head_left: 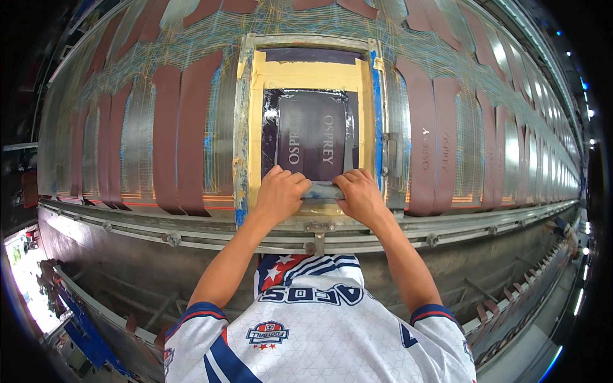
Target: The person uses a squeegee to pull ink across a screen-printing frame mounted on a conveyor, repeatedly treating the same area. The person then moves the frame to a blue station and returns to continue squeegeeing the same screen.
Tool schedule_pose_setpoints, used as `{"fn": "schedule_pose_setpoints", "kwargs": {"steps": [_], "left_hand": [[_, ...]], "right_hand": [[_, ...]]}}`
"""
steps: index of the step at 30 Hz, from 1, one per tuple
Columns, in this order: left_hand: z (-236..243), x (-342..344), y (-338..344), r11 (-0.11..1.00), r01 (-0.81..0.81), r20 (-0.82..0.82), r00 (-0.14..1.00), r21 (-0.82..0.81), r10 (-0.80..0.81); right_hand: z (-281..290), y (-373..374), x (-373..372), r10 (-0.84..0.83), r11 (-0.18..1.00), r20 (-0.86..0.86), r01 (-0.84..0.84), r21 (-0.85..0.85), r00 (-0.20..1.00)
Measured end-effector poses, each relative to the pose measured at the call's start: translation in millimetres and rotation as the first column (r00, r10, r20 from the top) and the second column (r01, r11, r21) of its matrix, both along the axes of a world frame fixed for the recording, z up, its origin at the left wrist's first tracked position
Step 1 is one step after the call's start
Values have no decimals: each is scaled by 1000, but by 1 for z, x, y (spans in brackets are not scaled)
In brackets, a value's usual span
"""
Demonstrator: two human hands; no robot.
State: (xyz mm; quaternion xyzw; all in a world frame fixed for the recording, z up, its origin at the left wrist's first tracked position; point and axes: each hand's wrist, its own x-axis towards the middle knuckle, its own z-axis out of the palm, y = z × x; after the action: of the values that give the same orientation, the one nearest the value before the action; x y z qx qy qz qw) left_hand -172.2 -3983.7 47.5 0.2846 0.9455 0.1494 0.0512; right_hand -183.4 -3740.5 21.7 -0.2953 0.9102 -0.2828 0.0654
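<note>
Both my hands are closed on a grey squeegee (322, 191) at the near end of a screen-printing frame. My left hand (281, 191) grips its left end, and my right hand (359, 193) its right end. The squeegee's lower edge is hidden. The metal-sided frame (244, 134) lies flat on the long table, with yellow tape (313, 70) bordering the inside. Within the tape is a dark, glossy screen (311, 121) bearing two lines of pale lettering turned sideways. What lies beneath the screen is hard to make out.
Maroon cut pieces (167, 134) lie in pairs left of the frame. More maroon pieces (421, 127) lie to the right, some with printed lettering. Blue and orange lines streak the table (220, 137). A metal rail (198, 241) with knobs runs along its near edge, with a hinge bracket (391, 153) beside the frame.
</note>
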Motion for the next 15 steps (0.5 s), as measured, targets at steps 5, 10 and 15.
{"fn": "schedule_pose_setpoints", "kwargs": {"steps": [5,10,15], "left_hand": [[15,13,-2,999,5,-62,998,-48,-8],[18,60,-3,999,47,-68,996,-24,-49],[7,41,-6,998,59,-73,995,-30,-61]], "right_hand": [[2,25,-22,-227,893,172,275,-357,959],[-57,79,-77,-904,414,99,910,-38,415],[-89,82,-73,-871,412,183,881,-231,456]]}}
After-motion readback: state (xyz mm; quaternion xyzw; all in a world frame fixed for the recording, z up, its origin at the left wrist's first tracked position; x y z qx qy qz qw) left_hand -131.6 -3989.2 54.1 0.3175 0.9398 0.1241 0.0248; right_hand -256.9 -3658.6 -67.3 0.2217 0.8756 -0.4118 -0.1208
